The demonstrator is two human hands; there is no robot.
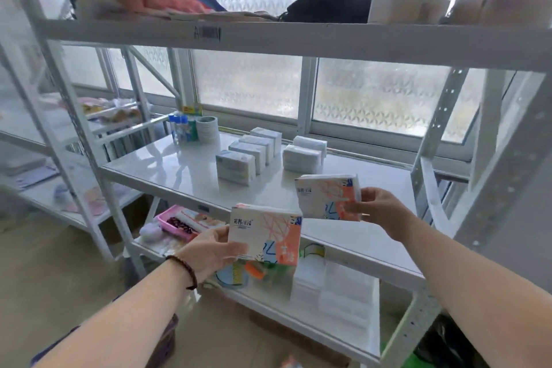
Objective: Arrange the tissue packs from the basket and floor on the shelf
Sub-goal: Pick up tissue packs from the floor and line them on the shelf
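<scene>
Over the front edge of the white middle shelf (pixel 167 170) we have one tissue pack in each hand. Left hand (pixel 209 251) grips the left tissue pack (pixel 264 234) by its left edge: thumb lies across the printed front near the bottom-left corner, fingers go behind it, so the pack sticks out to the right of the grip. It is held upright, face toward us, in the air in front of the shelf lip. A dark bead bracelet (pixel 186 272) sits on that wrist.

Right hand (pixel 379 207) pinches the right tissue pack (pixel 328 197) at its right edge, fingers curled over the front lower-right corner. The pack extends left of the grip, tilted slightly, hovering above the shelf front and not touching the surface. The two packs are close, the corners nearly meeting, but we can't tell whether they touch.

On the shelf behind: a row of four tissue packs (pixel 249 152) standing on edge, and just right of it a white stack of packs (pixel 303 154). At the back left are blue-capped bottles (pixel 179 128) and a tape roll (pixel 207 128). On the lower shelf sit a pink tray (pixel 167 218) and white packs (pixel 334 293).
</scene>
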